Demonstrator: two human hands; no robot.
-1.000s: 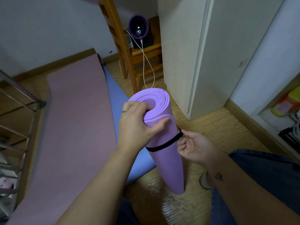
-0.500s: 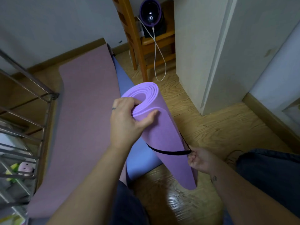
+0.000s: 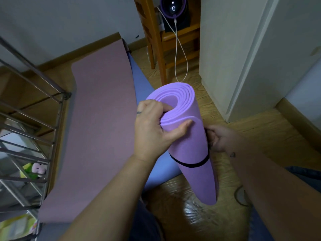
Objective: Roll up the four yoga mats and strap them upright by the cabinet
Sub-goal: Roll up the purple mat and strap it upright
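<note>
Strap: black loop now circles the purple roll about halfway down. A second ago it sat high, just under the left thumb, so it has slid down the roll.
Right hand: a second ago it pinched the strap at the roll's edge. Now it has come up off the loop and lies against the roll's 3 o'clock side, fingers curled. Something dark shows between it and the mat; whether it is grasping that I cannot tell.
Left hand: unchanged, grasping the roll's top rim, fingers inside the core, thumb pressing the outer flap.
Meaning: one mat looks rolled and bound. It is held tilted, its lower end near the floor, not yet stood by the cabinet.
Left to do: pink mat and the blue mat under it lie flat at 9 to 11 o'clock. A fourth is not in view.
Edges: cabinet corner at 2 o'clock, chair leg and white cable at 12, metal rack at 9.
Open room: bare floor between roll and cabinet at 3 o'clock, probably the easiest way in.
</note>
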